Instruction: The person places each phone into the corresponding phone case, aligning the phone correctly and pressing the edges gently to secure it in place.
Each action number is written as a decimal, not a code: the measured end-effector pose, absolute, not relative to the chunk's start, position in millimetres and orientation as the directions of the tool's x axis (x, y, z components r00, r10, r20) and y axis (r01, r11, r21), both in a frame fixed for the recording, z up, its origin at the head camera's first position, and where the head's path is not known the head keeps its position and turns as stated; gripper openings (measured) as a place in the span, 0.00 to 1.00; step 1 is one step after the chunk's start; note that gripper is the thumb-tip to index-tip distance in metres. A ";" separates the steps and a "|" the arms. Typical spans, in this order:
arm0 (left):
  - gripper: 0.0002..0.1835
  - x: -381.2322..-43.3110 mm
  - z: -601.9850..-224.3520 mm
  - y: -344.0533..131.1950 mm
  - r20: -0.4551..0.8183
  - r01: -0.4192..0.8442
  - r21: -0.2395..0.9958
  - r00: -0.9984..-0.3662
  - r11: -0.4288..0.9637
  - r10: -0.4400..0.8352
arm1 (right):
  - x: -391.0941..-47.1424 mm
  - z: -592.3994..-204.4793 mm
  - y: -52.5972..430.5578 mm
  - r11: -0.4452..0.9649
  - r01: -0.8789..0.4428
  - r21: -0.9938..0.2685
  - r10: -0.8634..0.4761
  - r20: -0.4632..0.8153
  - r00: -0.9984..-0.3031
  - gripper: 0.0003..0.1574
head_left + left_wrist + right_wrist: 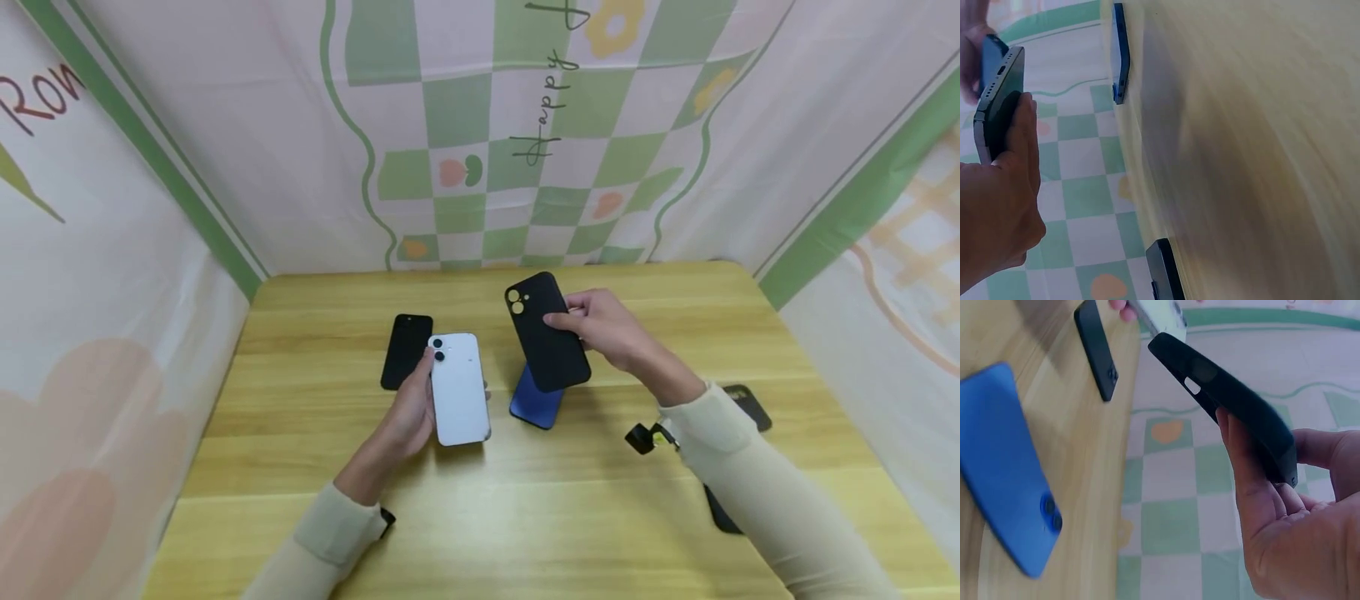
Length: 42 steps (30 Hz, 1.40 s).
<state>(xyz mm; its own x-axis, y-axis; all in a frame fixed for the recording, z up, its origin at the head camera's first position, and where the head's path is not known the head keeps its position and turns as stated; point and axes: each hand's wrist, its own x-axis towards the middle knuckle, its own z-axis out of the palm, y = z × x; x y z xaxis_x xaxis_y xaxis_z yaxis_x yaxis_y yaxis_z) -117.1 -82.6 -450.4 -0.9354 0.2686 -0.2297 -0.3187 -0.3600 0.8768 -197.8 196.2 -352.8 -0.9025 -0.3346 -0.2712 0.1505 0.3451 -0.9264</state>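
A white phone (460, 396) lies in the grip of my left hand (414, 408), its back and two camera lenses turned up, thumb along one edge. Its end with the charging port faces the left wrist view. My right hand (603, 329) pinches a black phone case (551, 346) by its side, thumb on the back, fingers behind. Two round camera holes show near the case's top corner, and a cut-out in its edge appears in the right wrist view. Case and phone are held apart above the table. Partly covered by the case, a blue phone (536, 408) rests on the wood.
Left of the white phone, a black phone (405, 346) lies on the wooden table (570, 517). Near my right sleeve are a dark case-like item (748, 405) and another dark object (722, 510), partly hidden by the forearm. A patterned cloth wall (525, 200) rises behind the table.
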 end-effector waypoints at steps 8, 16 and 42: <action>0.39 -117.9 -449.8 -74.4 -0.206 -0.310 0.870 -0.935 -0.385 0.288 | -188.9 -358.8 171.2 0.356 0.123 -0.926 -0.382 -0.264 -0.886 0.15; 0.38 -118.9 -445.5 -67.6 -0.195 -0.307 0.875 -0.931 -0.374 0.309 | -178.0 -365.4 147.2 0.259 0.160 -0.953 -0.424 -0.261 -0.867 0.17; 0.34 -116.4 -441.7 -56.3 -0.194 -0.329 0.837 -0.925 -0.437 0.326 | -163.9 -393.1 123.0 0.169 0.226 -0.959 -0.457 -0.280 -0.845 0.18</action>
